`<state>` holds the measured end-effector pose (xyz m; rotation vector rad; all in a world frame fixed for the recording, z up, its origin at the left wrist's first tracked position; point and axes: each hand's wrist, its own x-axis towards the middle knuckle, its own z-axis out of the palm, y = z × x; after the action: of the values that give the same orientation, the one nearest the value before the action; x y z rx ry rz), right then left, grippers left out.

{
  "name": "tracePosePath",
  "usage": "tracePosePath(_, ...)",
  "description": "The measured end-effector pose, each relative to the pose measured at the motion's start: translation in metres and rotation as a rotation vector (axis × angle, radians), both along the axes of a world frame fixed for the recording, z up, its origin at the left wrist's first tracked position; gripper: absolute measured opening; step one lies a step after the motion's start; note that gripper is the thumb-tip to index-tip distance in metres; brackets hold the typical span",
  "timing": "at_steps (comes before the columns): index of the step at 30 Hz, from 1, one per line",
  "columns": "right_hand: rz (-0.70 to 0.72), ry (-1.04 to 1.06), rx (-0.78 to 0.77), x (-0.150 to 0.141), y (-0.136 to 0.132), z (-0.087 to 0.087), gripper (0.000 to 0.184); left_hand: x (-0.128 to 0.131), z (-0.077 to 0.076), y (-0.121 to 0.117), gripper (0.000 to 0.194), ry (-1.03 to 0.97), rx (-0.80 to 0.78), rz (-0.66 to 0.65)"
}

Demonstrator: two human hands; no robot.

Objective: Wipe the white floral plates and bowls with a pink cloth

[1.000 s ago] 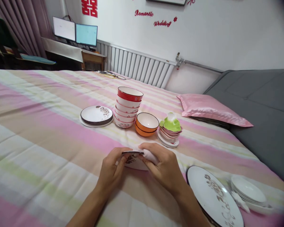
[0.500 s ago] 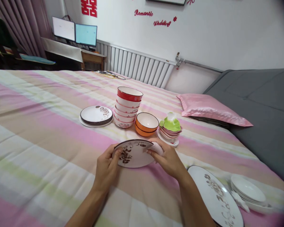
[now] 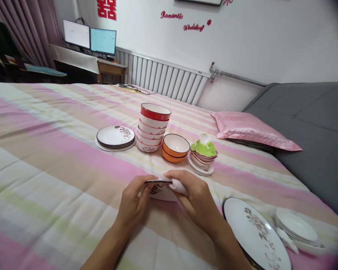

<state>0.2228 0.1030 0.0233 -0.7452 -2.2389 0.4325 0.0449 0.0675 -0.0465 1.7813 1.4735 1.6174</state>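
Observation:
A white plate point(image 3: 163, 193) with a dark rim and brown flower print is held tilted above the bed, seen at a steep angle. My left hand point(image 3: 137, 195) grips its left edge, thumb on the printed face. Pressed against the plate's right edge is a white cloth point(image 3: 180, 186), pinched in my right hand point(image 3: 193, 193). Beyond my hands stand a tall stack of white and red bowls point(image 3: 153, 129), two orange bowls point(image 3: 175, 149) and a stack of small dishes topped by a green leaf-shaped dish point(image 3: 205, 149).
Similar plates point(image 3: 116, 135) are stacked at the left. Near my right forearm lie a large oval platter point(image 3: 255, 230) and several small white dishes point(image 3: 296, 225). A pink pillow point(image 3: 255, 129) rests by the grey headboard point(image 3: 307, 112). Striped bedding point(image 3: 59, 180) lies under everything.
The plate has tipped, so its face shows much less. My hands have come closer together, and the right hand with the cloth has moved along the rim.

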Motion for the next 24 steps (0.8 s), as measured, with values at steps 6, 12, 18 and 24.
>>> tracePosePath(6,-0.056,-0.083,0.233,-0.012,-0.012,0.003,0.037,0.001,0.003,-0.002,0.019,0.055,0.052,-0.056)
tracePosePath(12,-0.057,-0.08,0.162,-0.007,-0.007,0.0,0.043,0.003,0.002,0.0,0.017,0.033,0.008,-0.061)
tracePosePath(18,-0.038,-0.013,0.022,-0.002,0.003,-0.006,0.042,0.004,0.0,0.001,0.02,-0.064,-0.063,-0.025)
tracePosePath(24,-0.045,0.096,-0.121,0.001,0.011,-0.011,0.032,0.003,0.004,0.003,0.023,-0.166,-0.117,-0.001)
